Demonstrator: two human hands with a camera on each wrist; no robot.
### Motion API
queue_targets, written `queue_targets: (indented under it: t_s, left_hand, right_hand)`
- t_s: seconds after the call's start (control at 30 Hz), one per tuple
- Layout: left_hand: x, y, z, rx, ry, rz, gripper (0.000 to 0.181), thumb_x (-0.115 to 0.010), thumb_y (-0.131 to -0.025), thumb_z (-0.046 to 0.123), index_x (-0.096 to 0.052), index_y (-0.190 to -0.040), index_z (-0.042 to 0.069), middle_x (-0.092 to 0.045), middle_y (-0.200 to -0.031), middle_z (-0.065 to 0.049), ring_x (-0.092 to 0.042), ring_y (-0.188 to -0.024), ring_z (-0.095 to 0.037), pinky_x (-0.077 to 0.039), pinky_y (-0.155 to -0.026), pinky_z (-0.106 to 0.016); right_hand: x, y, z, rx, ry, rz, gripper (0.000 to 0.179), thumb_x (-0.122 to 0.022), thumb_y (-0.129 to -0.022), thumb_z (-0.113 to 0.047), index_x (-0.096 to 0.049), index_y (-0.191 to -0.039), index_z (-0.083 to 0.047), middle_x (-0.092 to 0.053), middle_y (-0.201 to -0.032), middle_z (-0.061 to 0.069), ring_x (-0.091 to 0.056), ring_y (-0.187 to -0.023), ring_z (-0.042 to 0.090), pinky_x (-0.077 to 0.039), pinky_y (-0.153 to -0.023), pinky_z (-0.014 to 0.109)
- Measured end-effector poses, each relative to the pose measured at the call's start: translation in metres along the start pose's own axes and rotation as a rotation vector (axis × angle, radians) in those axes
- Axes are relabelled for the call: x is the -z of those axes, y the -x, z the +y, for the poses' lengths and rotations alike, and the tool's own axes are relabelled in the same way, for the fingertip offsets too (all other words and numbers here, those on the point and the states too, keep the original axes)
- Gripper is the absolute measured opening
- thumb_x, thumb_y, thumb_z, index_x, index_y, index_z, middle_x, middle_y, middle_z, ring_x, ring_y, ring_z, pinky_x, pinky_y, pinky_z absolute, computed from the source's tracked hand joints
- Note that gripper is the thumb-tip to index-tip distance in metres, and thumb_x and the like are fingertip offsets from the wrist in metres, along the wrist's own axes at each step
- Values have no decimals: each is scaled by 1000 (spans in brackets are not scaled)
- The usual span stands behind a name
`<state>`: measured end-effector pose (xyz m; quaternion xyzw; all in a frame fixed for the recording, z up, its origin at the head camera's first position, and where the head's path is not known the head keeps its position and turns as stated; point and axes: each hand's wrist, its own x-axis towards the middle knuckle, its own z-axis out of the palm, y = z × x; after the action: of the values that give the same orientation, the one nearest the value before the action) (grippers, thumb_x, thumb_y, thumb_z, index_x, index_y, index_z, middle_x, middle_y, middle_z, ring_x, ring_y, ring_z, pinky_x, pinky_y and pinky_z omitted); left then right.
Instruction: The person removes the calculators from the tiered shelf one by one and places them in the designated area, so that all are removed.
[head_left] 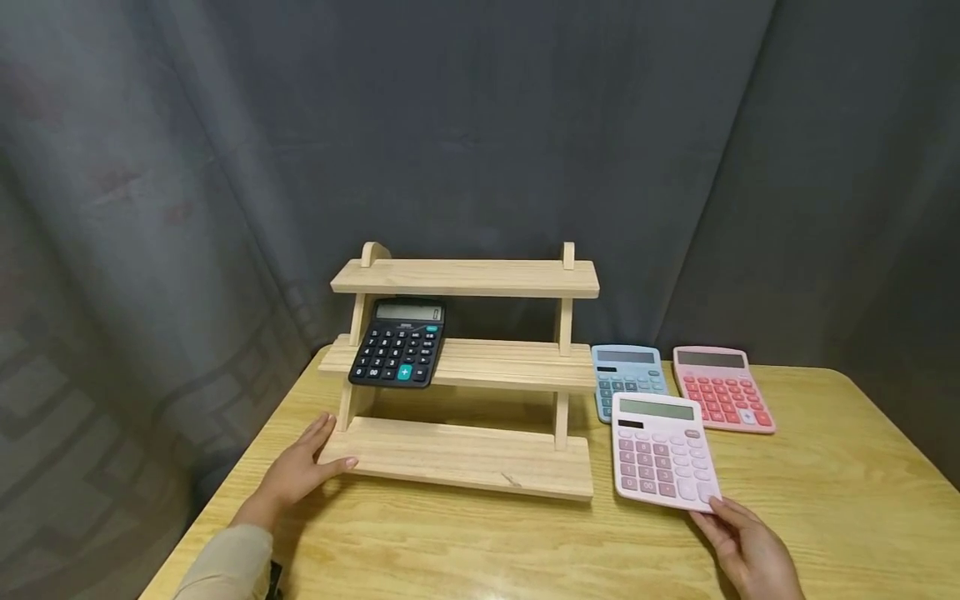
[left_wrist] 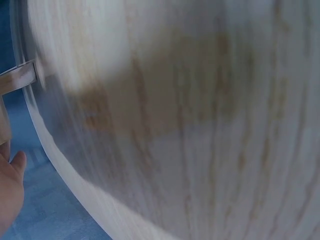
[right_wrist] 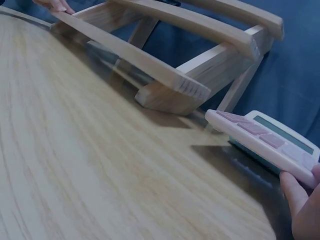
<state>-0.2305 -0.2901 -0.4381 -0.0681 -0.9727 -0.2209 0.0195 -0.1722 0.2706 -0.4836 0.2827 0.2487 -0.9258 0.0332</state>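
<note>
A three-tier wooden display rack [head_left: 480, 457] stands on the table. My left hand [head_left: 294, 471] holds the left end of its bottom shelf, the thumb at the front edge and the fingers along the side. On the middle shelf a black calculator [head_left: 397, 343] leans back, near the left end. My right hand [head_left: 746, 546] pinches a white-and-pink calculator [head_left: 663, 450] by its lower right corner, thumb on the key side. In the right wrist view this calculator [right_wrist: 265, 140] is tilted and raised off the table, to the right of the rack [right_wrist: 170, 75].
Behind the held calculator, a blue calculator [head_left: 628, 371] lies partly covered. Right of it lies a pink calculator [head_left: 722, 390]. A grey curtain [head_left: 480, 133] hangs behind the wooden table [head_left: 465, 542]. The left wrist view is mostly blurred tabletop [left_wrist: 190, 150].
</note>
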Motion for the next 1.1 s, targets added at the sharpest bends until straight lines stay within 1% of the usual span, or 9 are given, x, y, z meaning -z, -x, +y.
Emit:
queue_targets:
  t_s: [0.13,0.2,0.23,0.3,0.5,0.63,0.73,0.87,1.1]
  left_hand:
    - [0,0,2,2,6,2,89,-56,-74,54,-23,-135,-2,-18,-138,-23,-20,-122,-41,-25,-90,-56]
    - [0,0,3,-1,10,3,89,-56,-74,54,-23,-134,-2,-19,-138,-23,-19,-122,-40,-25,-90,-56]
    - [0,0,3,-1,11,3,89,-56,-74,54,-23,-134,-2,-19,-138,-23,-19,-123,-40,-25,-91,-55]
    - [-1,-1,3,-3,9,2,89,-56,-74,54,-23,-134,-2,-18,-138,-23,-19,-123,-40,-25,-91,-55]
    - [-1,-1,2,-3,14,10,88,-57,-74,52,-23,-134,-3,-19,-138,-22,-19,-123,-40,-24,-91,-55]
    - [0,-1,1,0,12,9,89,-58,-74,52,-24,-134,-3,-19,-138,-23,-19,-123,-40,-24,-91,-55]
    - [0,0,2,1,13,11,89,-58,-74,52,-24,-134,-4,-19,-138,-23,-20,-122,-40,-24,-91,-55]
    - [0,2,2,6,19,6,89,-57,-74,52,-23,-134,-3,-19,-138,-23,-19,-122,-41,-25,-91,-55]
    - [-1,0,1,13,26,9,89,-57,-74,53,-23,-134,-3,-18,-138,-22,-18,-123,-40,-24,-92,-55]
  right_hand:
    - [0,5,1,-28,68,-19,24,-37,-92,-7,-48,-109,-21,-52,-98,2,-54,-93,13,-35,-90,28]
    - [1,7,0,-31,118,-60,20,-37,-92,-7,-56,-88,-12,-58,-82,-2,-56,-86,10,-34,-90,27]
    - [1,8,0,-8,207,-95,23,-36,-92,-6,-57,-85,-13,-57,-83,-6,-55,-87,7,-35,-90,26]
    - [1,8,0,-8,200,-110,26,-37,-91,-3,-59,-79,-12,-60,-76,-2,-57,-81,6,-34,-90,27]
    - [-6,2,1,-28,45,-13,20,-40,-89,2,-44,-101,-13,-59,-69,6,-59,-77,14,-36,-88,29]
    - [-8,0,4,67,169,56,15,-40,-88,4,-49,-88,-7,-58,-66,2,-60,-72,13,-40,-83,30]
    - [-11,-1,6,158,334,119,26,-40,-87,6,-46,-111,-2,-56,-70,1,-59,-69,11,-42,-80,30]
    - [-15,0,8,229,512,212,52,-43,-86,6,-17,-131,9,-54,-76,6,-59,-67,9,-45,-76,31]
    - [-17,5,9,334,728,289,31,-54,-80,5,-47,-109,15,-55,-65,-2,-60,-61,10,-49,-65,28]
